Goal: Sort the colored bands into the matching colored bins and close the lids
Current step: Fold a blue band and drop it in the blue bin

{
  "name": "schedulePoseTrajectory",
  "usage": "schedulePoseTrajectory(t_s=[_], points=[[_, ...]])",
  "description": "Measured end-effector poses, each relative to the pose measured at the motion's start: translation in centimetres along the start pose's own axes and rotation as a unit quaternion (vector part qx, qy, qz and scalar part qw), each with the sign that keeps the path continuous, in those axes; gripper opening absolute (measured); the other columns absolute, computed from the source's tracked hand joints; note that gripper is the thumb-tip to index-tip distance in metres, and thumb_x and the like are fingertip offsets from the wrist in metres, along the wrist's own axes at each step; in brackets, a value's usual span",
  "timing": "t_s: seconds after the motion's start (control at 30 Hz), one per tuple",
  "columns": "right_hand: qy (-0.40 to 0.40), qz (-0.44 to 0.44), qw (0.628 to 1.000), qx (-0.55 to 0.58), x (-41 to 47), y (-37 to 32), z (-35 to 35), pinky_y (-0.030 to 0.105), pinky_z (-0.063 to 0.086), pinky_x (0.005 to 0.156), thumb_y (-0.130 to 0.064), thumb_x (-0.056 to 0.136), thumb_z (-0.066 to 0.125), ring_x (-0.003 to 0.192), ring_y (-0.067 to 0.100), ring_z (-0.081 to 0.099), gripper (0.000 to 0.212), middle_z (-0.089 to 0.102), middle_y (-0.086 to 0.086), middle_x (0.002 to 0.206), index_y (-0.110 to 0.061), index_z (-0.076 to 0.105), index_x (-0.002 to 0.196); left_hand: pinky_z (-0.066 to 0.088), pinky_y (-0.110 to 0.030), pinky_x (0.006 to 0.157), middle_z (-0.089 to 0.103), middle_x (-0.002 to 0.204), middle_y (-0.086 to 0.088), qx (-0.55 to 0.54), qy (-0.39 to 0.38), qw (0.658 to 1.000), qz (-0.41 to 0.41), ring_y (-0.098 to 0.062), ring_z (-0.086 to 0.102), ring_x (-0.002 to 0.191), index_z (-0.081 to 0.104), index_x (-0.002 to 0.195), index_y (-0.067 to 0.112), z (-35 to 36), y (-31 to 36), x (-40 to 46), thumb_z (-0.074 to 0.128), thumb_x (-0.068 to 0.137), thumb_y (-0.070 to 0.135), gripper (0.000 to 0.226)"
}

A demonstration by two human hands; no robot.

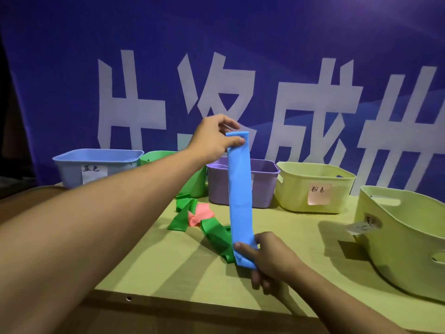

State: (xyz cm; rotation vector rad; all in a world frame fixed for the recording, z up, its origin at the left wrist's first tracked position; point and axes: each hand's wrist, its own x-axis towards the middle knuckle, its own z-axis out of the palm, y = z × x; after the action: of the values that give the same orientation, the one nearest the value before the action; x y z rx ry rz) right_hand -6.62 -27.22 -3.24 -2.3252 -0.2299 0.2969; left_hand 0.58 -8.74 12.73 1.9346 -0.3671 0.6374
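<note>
I have the flat blue elastic band (239, 194) stretched upright between my two hands, above the middle of the pale yellow-green tabletop (168, 273): my left hand (214, 138) pinches its top end between thumb and fingers, and my right hand (267, 256) grips its bottom end with fingers curled round it. Behind and below the band lie the loose green elastic bands (214, 231) in a tangle with a crumpled pink band (201, 214) among them. Along the back stand the open bins: the pale blue plastic bin (72, 165) with a paper label at far left, a green bin (154, 156) beside it, mostly hidden by my forearm, then a purple bin (262, 182), a yellow-green labelled bin (296, 186), and a larger yellow-green bin (397, 237) at the right edge. I see no lids. My worry is the tension: if either pinch slips, I judge the band would snap back and fly off. The blue bin is well to the left, so carrying it across could drag my arm through the green tangle.
</note>
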Motion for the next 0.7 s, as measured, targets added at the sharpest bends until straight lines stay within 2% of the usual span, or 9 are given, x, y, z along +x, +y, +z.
schedulePoseTrajectory(t_s=[0.07, 0.17, 0.23, 0.4, 0.47, 0.53, 0.6, 0.63, 0.7], points=[[0.043, 0.019, 0.990, -0.130, 0.4, 0.0, 0.2, 0.032, 0.053, 0.055, -0.064, 0.097, 0.053, 0.058, 0.020, 0.066, 0.048, 0.071, 0.002, 0.068, -0.016, 0.052, 0.094, 0.063, -0.042, 0.085, 0.071, 0.099, -0.005, 0.006, -0.001, 1.000, -0.003, -0.022, 0.071, 0.098, 0.069, 0.110, 0.016, 0.7, -0.9, -0.3, 0.086, 0.082, 0.012, 0.032], [0.090, 0.019, 0.941, -0.327, 0.3, 0.1, 0.6, 0.033, 0.049, 0.067, -0.079, 0.091, 0.042, 0.076, 0.019, 0.061, 0.058, 0.056, -0.003, 0.077, -0.022, 0.047, 0.080, 0.062, -0.044, 0.088, 0.072, 0.101, -0.005, 0.009, -0.012, 1.000, -0.006, -0.022, 0.071, 0.099, 0.071, 0.111, 0.016, 1.5, -1.9, -0.9, 0.086, 0.082, 0.014, 0.033], [0.098, 0.011, 0.919, -0.381, -0.1, 0.2, 0.7, 0.034, 0.052, 0.075, -0.081, 0.091, 0.035, 0.082, 0.020, 0.064, 0.062, 0.056, -0.001, 0.079, -0.023, 0.045, 0.076, 0.062, -0.043, 0.088, 0.073, 0.102, -0.006, -0.003, -0.022, 1.000, -0.005, -0.022, 0.071, 0.100, 0.071, 0.111, 0.017, 1.8, -2.3, -1.2, 0.086, 0.082, 0.014, 0.034], [0.114, -0.002, 0.891, -0.440, -0.3, 0.1, 0.5, 0.033, 0.043, 0.071, -0.082, 0.092, 0.028, 0.081, 0.024, 0.057, 0.067, 0.057, 0.002, 0.086, -0.020, 0.050, 0.085, 0.062, -0.029, 0.083, 0.072, 0.107, -0.008, -0.059, -0.035, 0.998, -0.001, -0.023, 0.071, 0.103, 0.068, 0.116, 0.017, 2.7, -2.4, -2.0, 0.085, 0.082, 0.012, 0.038], [0.098, 0.023, 0.910, -0.401, 0.2, 0.1, -0.3, 0.033, 0.049, 0.075, -0.088, 0.087, 0.027, 0.085, 0.024, 0.065, 0.075, 0.064, 0.004, 0.088, -0.018, 0.052, 0.082, 0.061, -0.023, 0.081, 0.071, 0.105, -0.003, -0.076, -0.035, 0.997, -0.002, -0.020, 0.070, 0.100, 0.068, 0.118, 0.016, 3.0, -2.6, -2.3, 0.084, 0.083, 0.011, 0.038], [0.063, 0.049, 0.951, -0.298, 0.8, -0.3, -2.1, 0.030, 0.056, 0.075, -0.091, 0.084, 0.028, 0.070, 0.020, 0.069, 0.082, 0.070, 0.004, 0.076, -0.016, 0.061, 0.077, 0.061, -0.022, 0.080, 0.070, 0.101, 0.001, -0.096, -0.035, 0.995, -0.004, -0.017, 0.070, 0.096, 0.068, 0.120, 0.013, 3.3, -2.9, -2.6, 0.084, 0.083, 0.009, 0.040], [0.028, 0.052, 0.984, -0.167, 1.5, -0.9, -4.6, 0.023, 0.050, 0.057, -0.086, 0.086, 0.033, 0.048, 0.015, 0.063, 0.087, 0.070, 0.005, 0.062, -0.008, 0.070, 0.078, 0.061, -0.023, 0.081, 0.071, 0.100, 0.001, -0.117, -0.031, 0.993, -0.003, -0.015, 0.070, 0.093, 0.068, 0.120, 0.011, 3.6, -3.3, -2.6, 0.084, 0.083, 0.007, 0.041], [0.024, 0.041, 0.993, -0.108, 1.9, -1.2, -5.9, 0.022, 0.044, 0.051, -0.083, 0.088, 0.036, 0.044, 0.014, 0.060, 0.084, 0.069, 0.005, 0.059, -0.007, 0.070, 0.079, 0.061, -0.024, 0.082, 0.072, 0.100, 0.001, -0.126, -0.028, 0.992, -0.004, -0.014, 0.071, 0.092, 0.068, 0.120, 0.011, 3.8, -3.6, -2.6, 0.084, 0.082, 0.007, 0.041], [0.062, -0.021, 0.998, 0.008, 2.9, -1.4, -7.7, 0.025, 0.040, 0.052, -0.076, 0.092, 0.041, 0.046, 0.014, 0.058, 0.075, 0.067, 0.005, 0.057, -0.007, 0.067, 0.077, 0.061, -0.023, 0.079, 0.074, 0.099, 0.000, -0.145, -0.020, 0.989, -0.009, -0.009, 0.072, 0.088, 0.068, 0.117, 0.014, 4.2, -4.3, -2.5, 0.085, 0.082, 0.007, 0.040]])
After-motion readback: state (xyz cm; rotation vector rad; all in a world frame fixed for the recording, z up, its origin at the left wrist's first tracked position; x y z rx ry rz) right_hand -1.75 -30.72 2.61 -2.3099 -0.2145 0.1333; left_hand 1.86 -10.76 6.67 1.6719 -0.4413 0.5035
